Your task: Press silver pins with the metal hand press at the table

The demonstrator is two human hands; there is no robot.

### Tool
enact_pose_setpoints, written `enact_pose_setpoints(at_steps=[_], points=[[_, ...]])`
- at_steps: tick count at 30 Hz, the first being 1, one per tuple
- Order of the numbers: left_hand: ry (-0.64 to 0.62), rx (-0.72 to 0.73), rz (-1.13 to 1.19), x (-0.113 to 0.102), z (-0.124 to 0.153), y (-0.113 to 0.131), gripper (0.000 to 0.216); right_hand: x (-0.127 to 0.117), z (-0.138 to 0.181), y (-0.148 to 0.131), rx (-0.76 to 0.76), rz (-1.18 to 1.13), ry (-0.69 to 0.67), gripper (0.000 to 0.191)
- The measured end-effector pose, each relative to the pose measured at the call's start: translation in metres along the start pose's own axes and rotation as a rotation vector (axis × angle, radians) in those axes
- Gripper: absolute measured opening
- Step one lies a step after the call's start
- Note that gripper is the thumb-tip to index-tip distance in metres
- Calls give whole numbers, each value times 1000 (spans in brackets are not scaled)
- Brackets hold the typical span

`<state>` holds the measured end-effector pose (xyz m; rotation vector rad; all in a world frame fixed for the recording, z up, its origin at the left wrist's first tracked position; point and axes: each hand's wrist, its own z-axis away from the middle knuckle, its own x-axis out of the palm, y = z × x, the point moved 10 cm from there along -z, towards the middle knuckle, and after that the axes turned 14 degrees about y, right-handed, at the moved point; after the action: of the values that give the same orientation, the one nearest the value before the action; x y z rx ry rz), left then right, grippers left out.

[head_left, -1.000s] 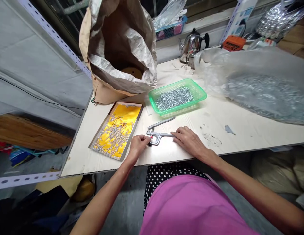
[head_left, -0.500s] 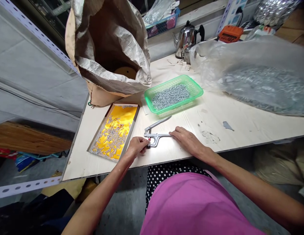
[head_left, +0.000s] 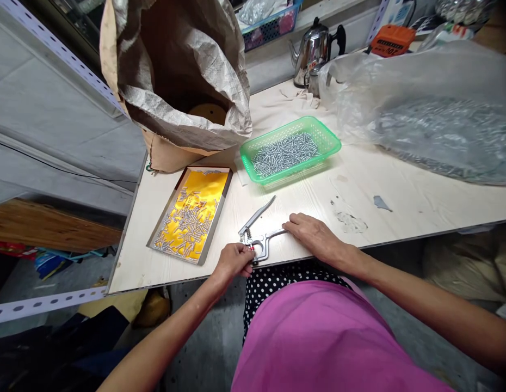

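A silver plier-like press tool [head_left: 259, 226] lies at the near edge of the white table [head_left: 400, 204], its handles spread apart. My left hand [head_left: 232, 260] is pinched closed at the tool's jaw, where a small red part shows; what the fingers hold is too small to name. My right hand [head_left: 314, 236] rests on the tool's lower handle, fingers curled over it. A shallow yellow-lined tray [head_left: 190, 215] with several small metal pins lies just left of my left hand. A green plastic basket [head_left: 290, 151] full of the same pins stands behind the tool.
A large brown paper sack [head_left: 179, 81] stands open at the back left. A big clear plastic bag [head_left: 424, 109] of metal parts fills the right side. A steel kettle [head_left: 314, 51] and an orange box [head_left: 389, 39] sit at the back. Metal shelving runs along the left.
The tool and both hands have shifted toward the table's near edge. The upper handle has swung up more. The view has tilted slightly.
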<state>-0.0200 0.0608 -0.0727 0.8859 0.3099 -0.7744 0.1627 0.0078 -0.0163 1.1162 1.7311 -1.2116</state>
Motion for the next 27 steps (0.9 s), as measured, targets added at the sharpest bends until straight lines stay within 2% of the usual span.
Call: enact_pose_setpoints(at_steps=[5, 9, 12, 14, 18, 27], points=[[95, 49, 74, -3, 6, -6, 12, -5, -1, -4, -37, 45, -36, 21], [99, 57, 89, -2, 6, -5, 12, -10, -35, -4, -40, 112, 13, 18], [111, 75, 89, -3, 7, -5, 11, 3, -61, -7, -88, 150, 12, 24], [118, 91, 91, -4, 7, -5, 10, 17, -70, -7, -136, 174, -21, 22], [124, 91, 90, -5, 8, -3, 8, 33, -76, 1, -204, 194, -45, 22], [107, 42, 79, -5, 7, -5, 8, 26, -72, 4, -220, 180, -28, 22]])
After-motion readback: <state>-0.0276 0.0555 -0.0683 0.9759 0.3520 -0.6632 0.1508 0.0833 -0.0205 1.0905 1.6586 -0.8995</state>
